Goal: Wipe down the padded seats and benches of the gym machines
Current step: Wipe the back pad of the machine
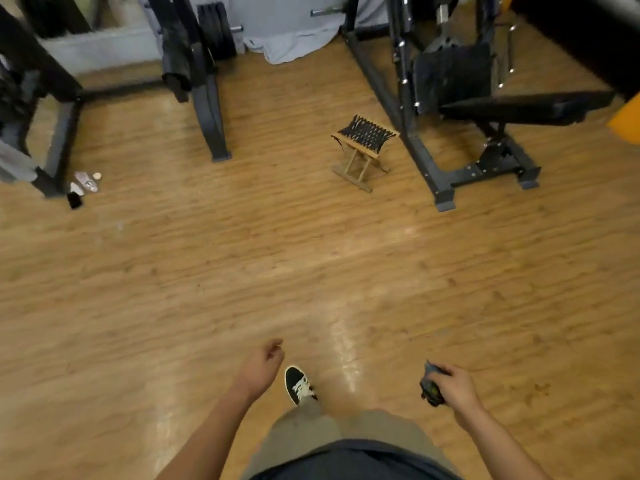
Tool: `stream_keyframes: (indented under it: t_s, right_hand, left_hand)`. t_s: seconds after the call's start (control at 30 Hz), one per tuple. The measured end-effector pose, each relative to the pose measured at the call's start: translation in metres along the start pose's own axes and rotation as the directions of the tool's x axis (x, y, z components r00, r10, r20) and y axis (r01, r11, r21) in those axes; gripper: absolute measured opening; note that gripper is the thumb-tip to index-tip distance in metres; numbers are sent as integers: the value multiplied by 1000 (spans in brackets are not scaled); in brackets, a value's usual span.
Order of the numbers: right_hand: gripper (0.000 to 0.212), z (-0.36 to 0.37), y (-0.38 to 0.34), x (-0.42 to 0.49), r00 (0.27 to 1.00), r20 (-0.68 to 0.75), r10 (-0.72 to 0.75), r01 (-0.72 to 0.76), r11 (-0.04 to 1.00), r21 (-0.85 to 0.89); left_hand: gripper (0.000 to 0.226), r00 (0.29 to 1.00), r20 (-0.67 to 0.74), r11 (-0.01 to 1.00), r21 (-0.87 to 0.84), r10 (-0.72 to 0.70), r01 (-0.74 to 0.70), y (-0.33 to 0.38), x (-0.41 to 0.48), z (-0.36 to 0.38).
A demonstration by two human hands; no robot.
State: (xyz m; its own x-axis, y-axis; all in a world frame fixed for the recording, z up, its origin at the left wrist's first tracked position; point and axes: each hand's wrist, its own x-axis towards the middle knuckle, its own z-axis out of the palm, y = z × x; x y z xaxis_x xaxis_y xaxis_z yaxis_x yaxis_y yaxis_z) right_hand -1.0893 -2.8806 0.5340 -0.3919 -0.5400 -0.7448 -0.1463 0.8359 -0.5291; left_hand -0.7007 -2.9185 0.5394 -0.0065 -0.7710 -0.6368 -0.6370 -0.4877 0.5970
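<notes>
The right hand (453, 386) grips a bunched dark cloth (430, 384), fingers curled round it. The left hand (263, 365) hangs with loosely curled fingers and holds nothing. Neither hand touches any padding. The person is out on open floor (242, 271), one shoe (298, 384) between the hands, so I judge this a walk between machines rather than a wiping stroke.

The nearest work lies far ahead and to the right of the cloth hand: a long black seat (526, 107) with a black backrest (453, 76) upright beyond it (whether either has been wiped cannot be told, as no damp sheen shows). Far ahead and left of the left hand, another machine carries a dark pad (180, 57), blurred. A small woven stool (363, 147) sits ahead, between the two machines. How much wiping remains cannot be settled from here.

No brand, label or writing is readable anywhere. The cloth shows a yellowish speck, too small to read.
</notes>
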Motion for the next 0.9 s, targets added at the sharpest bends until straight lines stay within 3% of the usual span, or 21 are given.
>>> stream_keyframes:
  t_s: [0.17,0.4,0.57,0.9]
  right_hand:
    - [23,20,-128,50,994,-57,-89,95,987,126]
    - [30,28,-322,178,971,-106,-216,237,935,263]
    - [32,3,-461,278,968,-63,-245,252,922,293]
    - [34,-31,-651,447,984,-41,-173,178,959,219]
  left_hand:
    - [38,990,84,985,116,117,-127,91,134,-88]
    - [38,986,156,957,292,-51,4,147,299,-152]
    - [38,980,97,930,345,-173,129,219,400,-182]
    - [33,986,93,969,191,139,-155,508,628,-238]
